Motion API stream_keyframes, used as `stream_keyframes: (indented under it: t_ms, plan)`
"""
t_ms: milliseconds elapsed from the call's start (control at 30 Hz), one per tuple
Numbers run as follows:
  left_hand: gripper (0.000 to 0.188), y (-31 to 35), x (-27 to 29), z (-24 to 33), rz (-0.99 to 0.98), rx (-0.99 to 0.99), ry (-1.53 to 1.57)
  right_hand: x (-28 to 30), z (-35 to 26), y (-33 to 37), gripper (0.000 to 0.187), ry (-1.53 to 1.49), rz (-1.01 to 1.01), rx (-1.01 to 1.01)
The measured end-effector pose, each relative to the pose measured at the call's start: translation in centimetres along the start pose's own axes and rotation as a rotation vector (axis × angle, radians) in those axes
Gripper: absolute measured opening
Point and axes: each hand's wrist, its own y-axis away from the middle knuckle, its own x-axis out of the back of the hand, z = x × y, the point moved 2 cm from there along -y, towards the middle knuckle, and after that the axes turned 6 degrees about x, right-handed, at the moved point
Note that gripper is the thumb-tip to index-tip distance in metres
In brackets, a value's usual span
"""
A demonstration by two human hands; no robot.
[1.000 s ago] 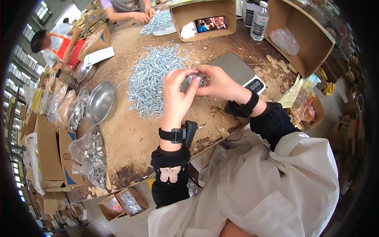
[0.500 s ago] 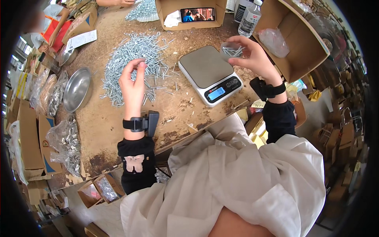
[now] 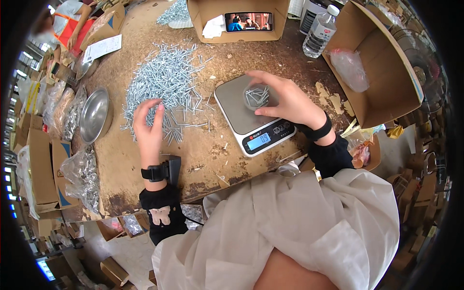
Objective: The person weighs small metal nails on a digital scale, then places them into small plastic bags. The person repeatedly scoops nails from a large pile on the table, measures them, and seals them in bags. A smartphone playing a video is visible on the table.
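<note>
A small clear plastic cup (image 3: 256, 96) with several silver screws inside is on the steel plate of a digital scale (image 3: 245, 116), whose display glows blue. My right hand (image 3: 290, 104) curls round the cup from the right, thumb on the near side and fingers on the far side. At the near edge of a big heap of silver screws (image 3: 166, 72) is my left hand (image 3: 149, 123), its thumb and fingertips brought together. Whatever may be between those fingertips is too small to make out.
A steel bowl (image 3: 95, 116) and plastic bags of metal parts (image 3: 84, 179) line the table's left side. At the back, a phone (image 3: 249, 22) playing video leans in a cardboard box (image 3: 232, 36). A water bottle (image 3: 320, 33) and a large open carton (image 3: 386, 72) stand right.
My right hand has brought the cup from beside the scale leftward onto its plate, and the display reading has changed. My left hand has shifted slightly toward me and left across the heap's edge.
</note>
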Motion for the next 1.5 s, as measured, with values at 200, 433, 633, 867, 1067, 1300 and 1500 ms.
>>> stream_keyframes:
  t_ms: [200,433,633,867,1067,1300,1500]
  plan:
    - [0.019,0.3,-0.3,1.1,0.024,-0.025,-0.200,0.3,-1.4,0.7,0.082,0.061,0.056,0.032]
    - [0.040,8.0,-7.5,11.2,-0.947,-0.129,-0.125,2.4,-1.0,3.6,0.080,0.019,0.095,-0.076]
    - [0.065,7.8,-13.0,12.6,-0.763,-0.390,-0.129,3.2,-0.5,5.9,0.082,-0.025,0.142,-0.110]
    - [0.060,6.4,-14.1,11.2,-0.614,-0.278,-0.233,6.4,2.8,2.6,0.081,0.025,0.113,-0.130]
    - [0.058,6.1,-14.0,10.8,-0.657,-0.268,-0.223,4.4,5.2,-0.5,0.078,0.242,-0.039,-0.029]
    - [0.063,6.0,-12.2,9.6,-0.727,-0.250,-0.232,6.3,6.3,3.4,0.102,0.236,0.005,-0.129]
    - [0.092,6.2,-10.3,5.6,-0.923,-0.197,-0.410,7.8,8.0,9.9,0.093,-0.070,0.015,-0.533]
